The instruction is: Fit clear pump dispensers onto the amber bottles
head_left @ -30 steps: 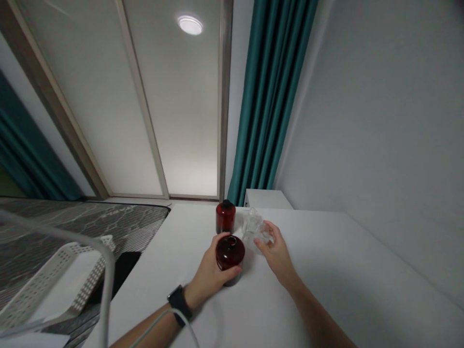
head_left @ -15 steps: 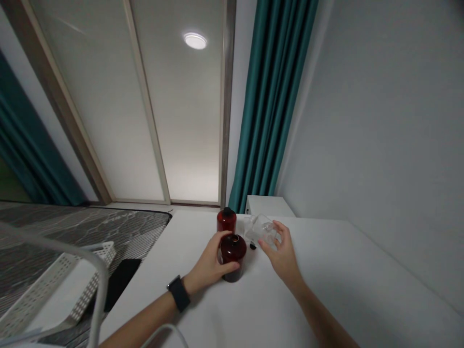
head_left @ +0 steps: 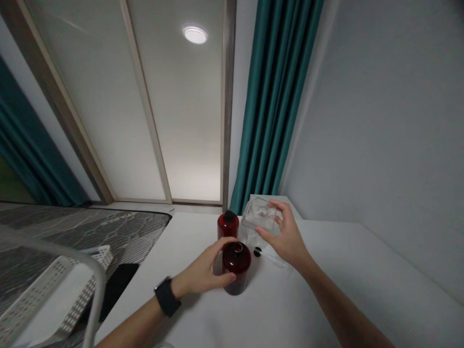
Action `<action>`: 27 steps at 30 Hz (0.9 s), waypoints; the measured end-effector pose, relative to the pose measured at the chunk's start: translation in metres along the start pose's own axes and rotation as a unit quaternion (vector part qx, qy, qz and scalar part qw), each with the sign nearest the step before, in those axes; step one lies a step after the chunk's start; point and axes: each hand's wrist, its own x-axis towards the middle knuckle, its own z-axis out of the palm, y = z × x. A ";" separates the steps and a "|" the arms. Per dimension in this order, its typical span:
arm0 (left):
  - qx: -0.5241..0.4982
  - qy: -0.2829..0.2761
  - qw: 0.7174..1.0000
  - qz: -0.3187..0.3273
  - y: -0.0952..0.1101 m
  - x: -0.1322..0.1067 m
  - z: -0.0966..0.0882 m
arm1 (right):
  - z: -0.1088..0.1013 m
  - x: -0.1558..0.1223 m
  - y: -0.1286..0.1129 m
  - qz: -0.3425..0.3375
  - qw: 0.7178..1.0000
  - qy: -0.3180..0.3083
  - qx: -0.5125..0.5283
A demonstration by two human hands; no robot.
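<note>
My left hand (head_left: 208, 270), with a black watch at the wrist, is wrapped round a dark red bottle (head_left: 236, 282) standing upright on the table. No cap sits on the bottle's round mouth. In my right hand (head_left: 286, 237) is a clear, square-based container (head_left: 259, 212), tilted and raised off the table between thumb and fingers. Beneath it another clear piece (head_left: 255, 237) shows, partly hidden. A black cap (head_left: 257, 252) lies by the bottle, with a thin clear tube (head_left: 273, 259) stretching right from it. Behind stands a second red bottle (head_left: 227, 225) with a black top.
The white table (head_left: 300, 299) reaches to the wall on the right. At the left are a white perforated basket (head_left: 68, 285), a black flat item (head_left: 119, 285) and a pale curved bar (head_left: 96, 280) near the camera. A white cabinet (head_left: 290, 205) stands behind the table.
My right hand has lifted and tilted the clear container, uncovering the black cap and tube. My left hand and its bottle appear slightly lower and farther right in view.
</note>
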 end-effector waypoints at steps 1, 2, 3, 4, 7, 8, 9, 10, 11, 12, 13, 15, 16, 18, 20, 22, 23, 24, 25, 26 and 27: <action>0.005 -0.004 1.000 0.016 0.001 0.000 -0.002 | 0.000 0.001 -0.001 -0.005 1.000 -0.006 -0.006; 0.011 -0.008 0.999 0.030 0.003 0.001 -0.003 | 0.001 0.002 -0.001 -0.010 1.000 -0.011 -0.009; 0.014 -0.014 0.999 0.039 0.005 0.002 -0.004 | 0.001 0.003 -0.001 -0.015 1.000 -0.016 -0.012; 0.012 -0.022 0.999 0.043 0.007 0.002 -0.005 | 0.002 0.004 -0.002 -0.019 1.000 -0.019 -0.012; -0.004 -0.014 1.000 0.023 0.010 0.003 -0.001 | 0.002 0.005 -0.002 -0.022 1.000 -0.014 -0.008; 0.000 0.004 1.000 0.008 0.011 0.004 0.002 | 0.002 0.005 -0.002 -0.022 1.000 -0.012 -0.006; 0.012 0.027 1.000 -0.009 0.011 0.004 0.005 | 0.001 0.005 -0.002 -0.022 1.000 -0.011 -0.005; 0.029 0.049 0.998 -0.023 0.011 0.004 0.008 | 0.001 0.006 -0.002 -0.021 1.000 -0.010 -0.003; 0.046 0.063 0.996 -0.032 0.012 0.004 0.010 | 0.000 0.006 -0.003 -0.020 1.000 -0.009 -0.001; 0.062 0.069 0.995 -0.033 0.013 0.004 0.011 | -0.001 0.006 -0.003 -0.019 1.000 -0.008 0.001; 0.073 0.069 0.995 -0.027 0.014 0.004 0.010 | -0.002 0.006 -0.003 -0.017 1.000 -0.006 0.004; 0.080 0.060 0.995 -0.009 0.017 0.005 0.007 | -0.004 0.007 -0.003 -0.012 1.000 -0.003 0.008; 0.077 0.055 0.996 -0.004 0.019 0.006 0.005 | -0.006 0.007 -0.002 -0.010 1.000 -0.003 0.008; 0.065 0.037 0.997 0.004 0.022 0.008 -0.001 | -0.009 0.008 -0.002 -0.007 1.000 -0.004 0.003; 0.052 0.009 0.999 0.011 0.024 0.011 -0.006 | -0.012 0.008 -0.001 -0.006 1.000 -0.009 -0.006; 0.043 -0.022 0.999 0.020 0.025 0.014 -0.009 | -0.014 0.008 -0.001 -0.011 1.000 -0.017 -0.016; 0.040 -0.034 0.998 0.025 0.025 0.016 -0.010 | -0.015 0.007 -0.001 -0.014 0.999 -0.022 -0.021; 0.039 -0.041 0.998 0.029 0.024 0.017 -0.011 | -0.015 0.007 0.000 -0.019 0.999 -0.027 -0.026; 0.038 -0.044 0.998 0.035 0.023 0.018 -0.011 | -0.016 0.007 0.000 -0.025 0.999 -0.031 -0.033; 0.039 -0.044 0.997 0.042 0.022 0.019 -0.012 | -0.016 0.006 0.000 -0.031 0.998 -0.034 -0.039; 0.039 -0.042 0.997 0.049 0.021 0.019 -0.013 | -0.015 0.005 0.001 -0.037 0.998 -0.036 -0.046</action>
